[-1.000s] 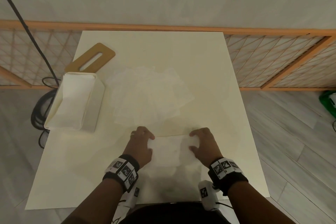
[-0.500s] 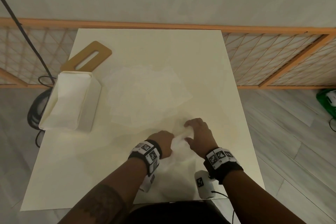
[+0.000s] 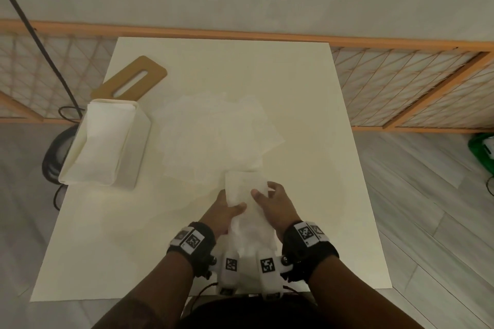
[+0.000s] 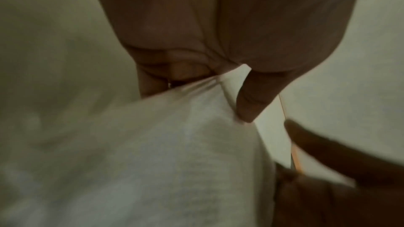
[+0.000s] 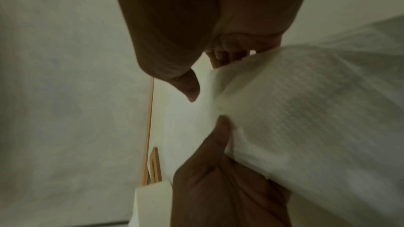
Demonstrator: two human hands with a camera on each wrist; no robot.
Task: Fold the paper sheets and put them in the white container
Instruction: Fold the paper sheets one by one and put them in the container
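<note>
**Ana:** What did the paper look like from your station?

**Me:** I saw one folded sheet (image 3: 244,196) held up between both hands, near the table's (image 3: 307,115) front edge. It was white and thin, with a fine embossed grid that showed best in the right wrist view. Its top end stood as a neat narrow rectangle; its lower part hung loose and crumpled toward the wrists.

**Ana:** And the fingers?

**Me:** The left hand (image 3: 223,212) gripped the sheet's left edge, thumb laid across the front, the other fingers behind it where I could not see them. The right hand (image 3: 275,204) pinched the right edge, thumb on the front and fingers curled round the side. The two thumbs sat near each other without touching.

**Ana:** Where was the rest of the paper?

**Me:** A loose pile of unfolded sheets (image 3: 216,131) lay fanned out flat at the table's middle, just beyond the held one. They were so pale against the tabletop that I could not count them.

**Ana:** The container?

**Me:** The white container (image 3: 139,147) stood at the table's left edge, well apart from the hands, open at the top, with white paper already inside. A brown slotted lid (image 3: 131,81) lay flat on the table just behind it. Black cables (image 3: 53,157) hung off the table's left side.
</note>
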